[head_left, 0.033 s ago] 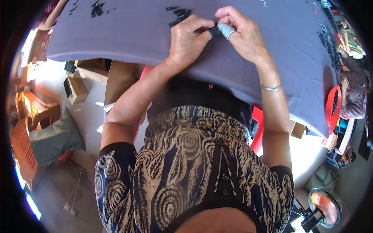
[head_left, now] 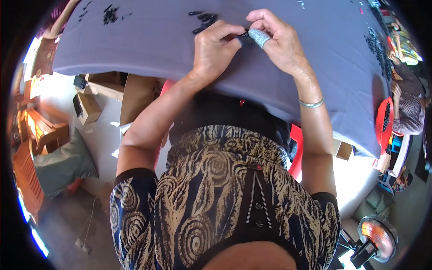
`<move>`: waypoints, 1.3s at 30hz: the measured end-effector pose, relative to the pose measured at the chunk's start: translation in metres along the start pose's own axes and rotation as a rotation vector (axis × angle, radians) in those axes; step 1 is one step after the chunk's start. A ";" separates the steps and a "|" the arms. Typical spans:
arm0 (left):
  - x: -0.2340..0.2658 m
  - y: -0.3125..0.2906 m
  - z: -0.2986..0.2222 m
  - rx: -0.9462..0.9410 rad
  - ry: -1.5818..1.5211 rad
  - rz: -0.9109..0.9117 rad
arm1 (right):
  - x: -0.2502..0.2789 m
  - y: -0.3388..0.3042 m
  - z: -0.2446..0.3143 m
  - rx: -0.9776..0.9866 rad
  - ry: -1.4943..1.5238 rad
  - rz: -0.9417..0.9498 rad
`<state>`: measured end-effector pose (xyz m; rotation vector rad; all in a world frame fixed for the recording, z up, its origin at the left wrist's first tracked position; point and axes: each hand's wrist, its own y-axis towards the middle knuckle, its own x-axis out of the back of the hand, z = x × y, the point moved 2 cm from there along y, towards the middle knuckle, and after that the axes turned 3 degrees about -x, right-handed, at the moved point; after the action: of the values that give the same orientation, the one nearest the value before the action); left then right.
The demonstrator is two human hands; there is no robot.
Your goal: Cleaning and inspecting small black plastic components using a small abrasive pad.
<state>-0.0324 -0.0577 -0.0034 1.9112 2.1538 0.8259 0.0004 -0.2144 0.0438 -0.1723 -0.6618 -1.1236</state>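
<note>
Both hands meet over the cloth-covered table point(head_left: 148, 49). My left hand point(head_left: 216, 48) pinches a small black piece point(head_left: 245, 38) between thumb and fingertips; its exact kind is too small to make out. From the other side my right hand point(head_left: 281, 42) closes on the same piece, its thumb wrapped in a silvery-grey covering point(head_left: 259, 38). A bracelet circles the right wrist. Just beyond my left hand lies a loose group of small black pieces point(head_left: 204, 19).
More black pieces point(head_left: 110, 15) lie at the far left, and a larger spread point(head_left: 377, 49) along the right edge. A red tray point(head_left: 384, 120) holds dark pieces at the right, beside another person point(head_left: 408, 105). Cardboard boxes point(head_left: 90, 108) stand left on the floor; a fan point(head_left: 377, 238) is lower right.
The whole view has shifted slightly. Both hands keep nearly the same pose around the small black piece, with only a slight movement of the fingers.
</note>
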 end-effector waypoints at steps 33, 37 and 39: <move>-0.002 -0.008 -0.050 0.029 -0.769 0.311 | -0.080 -0.059 -0.011 -0.304 1.636 0.386; 0.002 -0.012 -0.053 0.018 -0.626 0.250 | -0.088 -0.060 -0.007 -0.080 1.895 0.553; 0.005 -0.015 -0.055 0.001 -0.598 0.240 | -0.082 -0.065 0.005 -0.321 1.631 0.438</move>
<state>-0.0710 -0.0699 0.0368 2.0964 1.5925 0.2237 -0.0803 -0.1769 -0.0112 0.3222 0.9712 -0.6142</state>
